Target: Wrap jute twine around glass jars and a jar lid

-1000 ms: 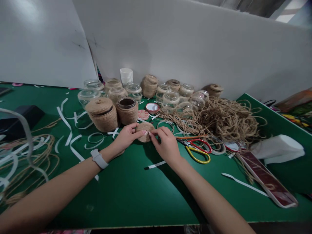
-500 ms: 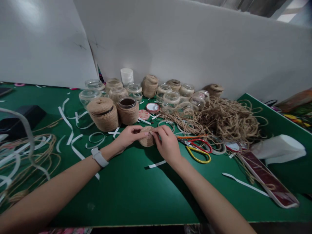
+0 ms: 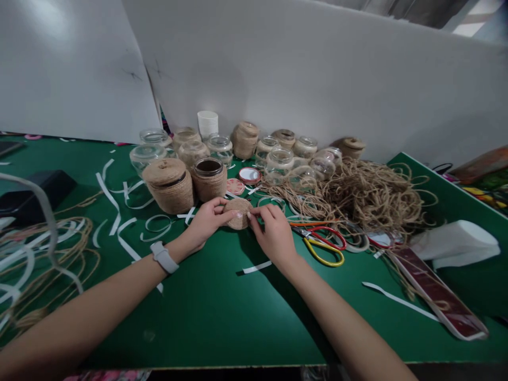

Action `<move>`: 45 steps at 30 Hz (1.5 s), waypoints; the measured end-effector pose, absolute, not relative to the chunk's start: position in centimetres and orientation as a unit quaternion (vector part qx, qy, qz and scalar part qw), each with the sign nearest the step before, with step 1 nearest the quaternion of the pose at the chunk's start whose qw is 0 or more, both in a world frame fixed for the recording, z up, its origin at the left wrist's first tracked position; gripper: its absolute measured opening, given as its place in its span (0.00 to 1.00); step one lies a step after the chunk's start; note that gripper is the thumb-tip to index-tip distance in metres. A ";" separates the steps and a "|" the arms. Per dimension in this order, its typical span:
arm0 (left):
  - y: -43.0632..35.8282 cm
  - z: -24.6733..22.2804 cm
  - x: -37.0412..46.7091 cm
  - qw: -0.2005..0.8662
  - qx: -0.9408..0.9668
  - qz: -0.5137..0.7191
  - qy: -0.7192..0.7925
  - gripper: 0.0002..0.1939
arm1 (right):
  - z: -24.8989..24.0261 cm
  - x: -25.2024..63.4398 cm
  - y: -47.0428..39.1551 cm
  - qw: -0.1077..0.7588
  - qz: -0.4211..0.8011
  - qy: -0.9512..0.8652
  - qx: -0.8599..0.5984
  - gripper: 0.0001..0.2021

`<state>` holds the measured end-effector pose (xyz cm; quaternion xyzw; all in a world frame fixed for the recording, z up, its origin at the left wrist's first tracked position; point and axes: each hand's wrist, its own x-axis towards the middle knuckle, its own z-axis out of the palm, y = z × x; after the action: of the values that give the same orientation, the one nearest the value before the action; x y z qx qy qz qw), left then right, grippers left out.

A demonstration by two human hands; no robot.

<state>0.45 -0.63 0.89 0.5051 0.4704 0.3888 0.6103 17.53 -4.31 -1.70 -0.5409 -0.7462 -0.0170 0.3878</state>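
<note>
- Two hands on one part. Where is it?
- We have the twine-covered disc (image 3: 240, 205) near mid tabletop (image 3: 222, 317), in front of us. Clock centre = disc, 12 = away from us.
- Grip?
- Our left hand (image 3: 204, 225) grasps it from 9 o'clock, thumb over the face, fingers at the far rim. Likely to steady it and keep the face in our view. Our right hand (image 3: 278, 238) has its fingertips closed at the 3 o'clock edge. Looks like fine work. We can't tell if rim or a twine end sits between them.
- Neighbours?
- Lidded wrapped jar (image 3: 172, 194) at 10, touching or just beside the open wrapped jar (image 3: 214, 185) at 11. Clear jars (image 3: 280, 169) toward 1, probably parked back to give us elbow room. Twine pile (image 3: 377, 196) at 2 to 3. Scissors (image 3: 307, 233) near 4, loops toward our right side, so easy reach.
</note>
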 end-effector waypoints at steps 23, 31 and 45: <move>-0.3 0.3 0.3 0.627 0.518 0.386 0.435 0.22 | -1.8 17.3 -4.5 0.360 -0.014 -0.766 -0.532 0.09; -0.5 0.6 0.3 0.630 0.516 0.384 0.435 0.23 | -1.8 17.2 -4.5 0.358 -0.019 -0.767 -0.532 0.08; -0.5 0.5 0.2 0.625 0.526 0.371 0.441 0.22 | -1.7 17.2 -4.6 0.354 -0.029 -0.769 -0.532 0.07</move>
<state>0.22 -0.48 0.48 0.5262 0.4410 0.3713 0.6251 17.16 -4.61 -1.69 -0.5323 -0.7686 -0.0294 0.3537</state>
